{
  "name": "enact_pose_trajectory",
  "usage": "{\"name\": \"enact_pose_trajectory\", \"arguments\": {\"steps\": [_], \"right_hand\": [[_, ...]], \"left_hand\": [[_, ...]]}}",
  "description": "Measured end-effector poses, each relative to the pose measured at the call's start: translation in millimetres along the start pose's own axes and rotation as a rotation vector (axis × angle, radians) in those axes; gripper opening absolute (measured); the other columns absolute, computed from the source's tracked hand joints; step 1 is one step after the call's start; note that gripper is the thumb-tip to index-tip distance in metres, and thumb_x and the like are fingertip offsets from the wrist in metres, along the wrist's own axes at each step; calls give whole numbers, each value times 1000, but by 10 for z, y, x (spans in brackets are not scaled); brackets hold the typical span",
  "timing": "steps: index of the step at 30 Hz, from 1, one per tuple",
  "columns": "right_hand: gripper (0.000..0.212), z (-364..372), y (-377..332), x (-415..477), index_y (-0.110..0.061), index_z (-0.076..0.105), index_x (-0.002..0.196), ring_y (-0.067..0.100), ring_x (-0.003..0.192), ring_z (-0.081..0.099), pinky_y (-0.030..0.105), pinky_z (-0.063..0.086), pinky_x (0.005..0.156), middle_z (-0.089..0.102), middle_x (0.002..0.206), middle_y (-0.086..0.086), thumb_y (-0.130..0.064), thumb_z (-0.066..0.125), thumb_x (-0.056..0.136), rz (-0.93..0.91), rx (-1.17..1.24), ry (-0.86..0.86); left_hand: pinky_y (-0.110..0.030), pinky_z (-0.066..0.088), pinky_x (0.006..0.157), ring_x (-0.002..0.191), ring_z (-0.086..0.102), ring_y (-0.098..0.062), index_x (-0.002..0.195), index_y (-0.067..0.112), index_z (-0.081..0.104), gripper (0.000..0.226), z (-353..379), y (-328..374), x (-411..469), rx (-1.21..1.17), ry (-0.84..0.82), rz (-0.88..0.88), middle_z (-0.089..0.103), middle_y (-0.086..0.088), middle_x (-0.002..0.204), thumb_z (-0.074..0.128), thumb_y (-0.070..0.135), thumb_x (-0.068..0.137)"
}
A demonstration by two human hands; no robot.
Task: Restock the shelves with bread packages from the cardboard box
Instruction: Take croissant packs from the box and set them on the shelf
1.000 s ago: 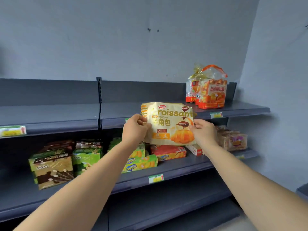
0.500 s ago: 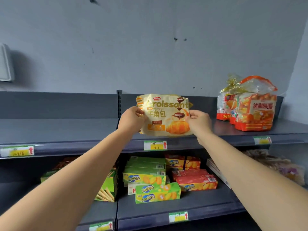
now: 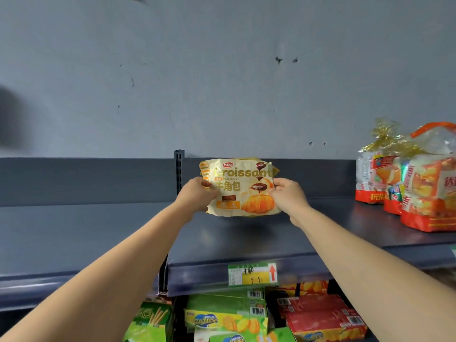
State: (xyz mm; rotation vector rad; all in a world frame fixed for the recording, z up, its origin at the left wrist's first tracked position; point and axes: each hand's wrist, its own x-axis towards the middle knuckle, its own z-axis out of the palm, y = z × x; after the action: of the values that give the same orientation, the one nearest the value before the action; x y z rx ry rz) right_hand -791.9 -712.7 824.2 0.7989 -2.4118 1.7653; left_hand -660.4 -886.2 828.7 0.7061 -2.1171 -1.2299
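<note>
Croissant package (image 3: 240,187) held upright over the shelf (image 3: 98,233), near its back edge.
Left hand (image 3: 197,195) and right hand (image 3: 290,196) pinch its side seams; it looks light, soft, crushable.

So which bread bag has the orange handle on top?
The big bag at the far right of the top shelf. The croissant bag in both hands has no handle, and its neighbour has a gold tie.

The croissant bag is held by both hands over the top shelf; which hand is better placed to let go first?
Probably the left hand. The right hand grips the croissant bag on the side toward the orange bread bags, so it could slide the bag toward them.
</note>
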Motion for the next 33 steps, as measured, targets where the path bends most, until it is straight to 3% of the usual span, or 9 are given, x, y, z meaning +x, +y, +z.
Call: {"name": "enact_pose_trajectory", "arguments": {"steps": [8, 15, 21, 27, 30, 33], "right_hand": [[28, 197, 178, 558, -23, 64, 117, 19, 102, 62, 41, 54, 91, 67, 109, -3, -17, 54, 92, 37, -13, -137], [41, 286, 285, 871, -18, 52, 135, 18, 113, 55, 36, 49, 96, 60, 123, -3, -13, 54, 95, 38, 3, -221], [45, 348, 338, 973, -18, 47, 137, 14, 109, 51, 28, 44, 89, 57, 128, 0, -11, 56, 93, 19, 3, -284], [55, 392, 371, 964, -21, 43, 139, 19, 118, 55, 38, 48, 100, 58, 131, -1, -15, 65, 88, 3, -25, -303], [59, 374, 364, 926, -15, 37, 143, 20, 119, 52, 33, 47, 96, 53, 133, 2, -16, 63, 90, 14, -41, -277], [51, 361, 393, 912, -13, 42, 139, 15, 106, 50, 29, 44, 88, 55, 128, 4, -13, 60, 91, 37, -62, -287]], "left_hand": [[-37, 57, 85, 108, 58, -23, 121, 13, 50, 38, 154, -56, 501, -7, -83, -94, 56, -6, 121, 68, 21, 88], [-34, 56, 86, 109, 59, -20, 139, 12, 42, 60, 306, -149, 801, -51, -64, -151, 55, -5, 129, 70, 20, 86], [-35, 56, 87, 112, 58, -21, 141, 14, 39, 64, 366, -203, 900, -70, -31, -156, 54, -4, 132, 71, 20, 85], [-33, 54, 83, 114, 54, -21, 143, 18, 37, 61, 369, -225, 867, 9, -10, -137, 48, -2, 136, 65, 19, 88], [-33, 54, 84, 109, 54, -20, 145, 19, 35, 62, 383, -213, 821, 55, -8, -133, 47, -1, 129, 63, 19, 89], [-36, 54, 88, 97, 54, -18, 146, 20, 34, 62, 407, -205, 783, 106, -3, -136, 46, 3, 112, 60, 18, 89]]}}
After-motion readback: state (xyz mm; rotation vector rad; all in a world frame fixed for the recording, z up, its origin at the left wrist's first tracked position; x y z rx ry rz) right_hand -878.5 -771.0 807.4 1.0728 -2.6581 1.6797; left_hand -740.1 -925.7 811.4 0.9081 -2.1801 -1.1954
